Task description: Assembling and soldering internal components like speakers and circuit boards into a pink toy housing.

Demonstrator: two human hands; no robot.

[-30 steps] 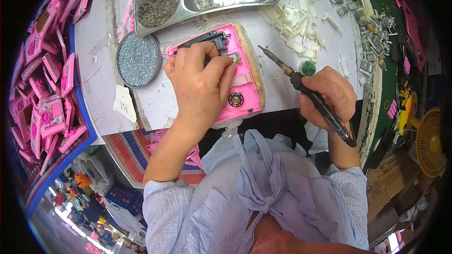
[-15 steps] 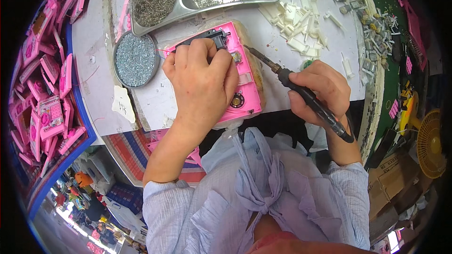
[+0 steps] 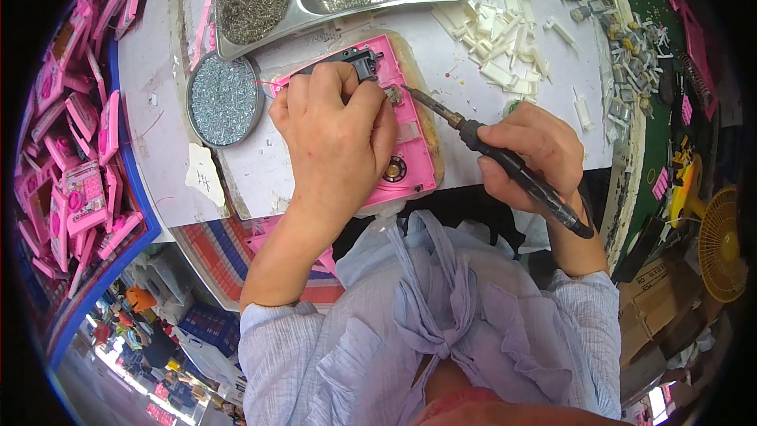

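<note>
A pink plastic housing (image 3: 408, 114) lies on a pad at the table's near edge, with a black plastic part (image 3: 359, 61) along its far side and a small round part (image 3: 394, 168) at its near end. My left hand (image 3: 331, 122) rests over the housing with fingers curled down; what its fingertips grip is hidden. Thin red and blue wires (image 3: 270, 85) stick out beside it. My right hand (image 3: 532, 154) grips a soldering iron (image 3: 505, 158) by its black handle. The iron's tip is at a small metal part (image 3: 393, 95) in the housing; contact cannot be made out.
A round dish of small metal pieces (image 3: 260, 114) stands left. At the back is a metal tray (image 3: 306, 0) with springs. White plastic parts (image 3: 501, 39) and small motors (image 3: 623, 71) lie to the right. Pink housings (image 3: 83, 189) are heaped far left; a yellow fan (image 3: 719, 241) stands right.
The soldering iron's tip has moved down and slightly left, onto or close to the small metal part. My left hand has barely moved over the housing.
</note>
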